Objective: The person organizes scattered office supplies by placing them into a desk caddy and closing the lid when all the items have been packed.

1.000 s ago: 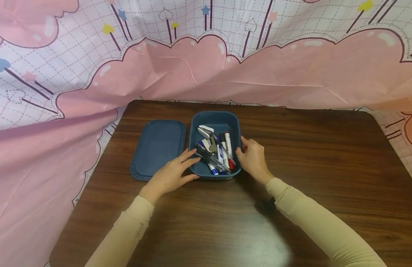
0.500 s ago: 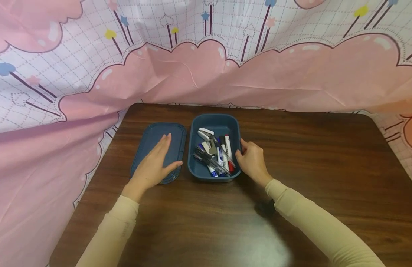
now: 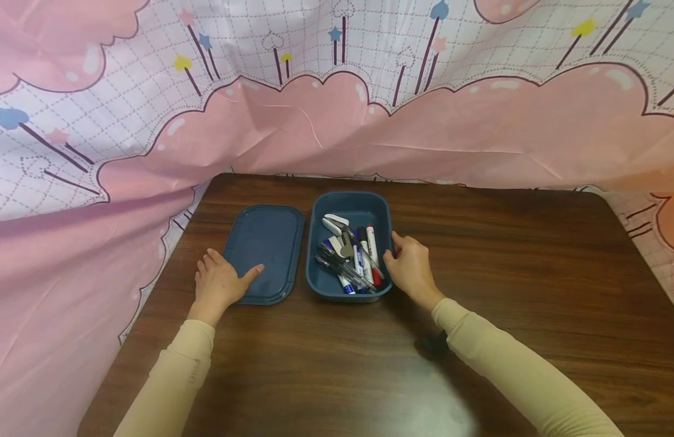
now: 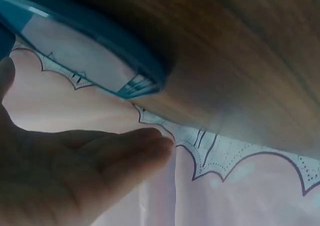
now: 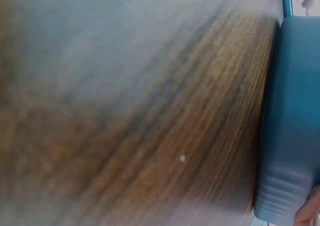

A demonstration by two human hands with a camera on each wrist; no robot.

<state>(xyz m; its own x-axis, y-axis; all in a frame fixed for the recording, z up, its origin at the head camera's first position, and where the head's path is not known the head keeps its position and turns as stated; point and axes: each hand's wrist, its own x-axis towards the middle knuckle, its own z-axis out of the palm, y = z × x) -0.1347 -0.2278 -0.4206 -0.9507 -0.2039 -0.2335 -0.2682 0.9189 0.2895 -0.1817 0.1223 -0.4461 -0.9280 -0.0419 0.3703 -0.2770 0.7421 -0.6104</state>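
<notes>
Blue plastic makes up both pieces: an open box (image 3: pixel 350 255) in the middle of the wooden worktop (image 3: pixel 534 291) and its flat lid (image 3: pixel 266 252) just to its left, lying beside it. The box holds a loose heap of pens and markers (image 3: pixel 352 255), some slanting up toward the rim. The right hand (image 3: pixel 410 270) curls against the box's right wall, fingertips at the rim, apparently gripping it, though the blurred wrist view shows little more than the wall. The left hand (image 3: pixel 219 284) rests on the lid's near-left corner, thumb laid across the top, fingers relaxed. Risk lies in that thin corner hold: a lift from there could let the lid tilt and slip. A raised pen might also block the lid from seating flat.
</notes>
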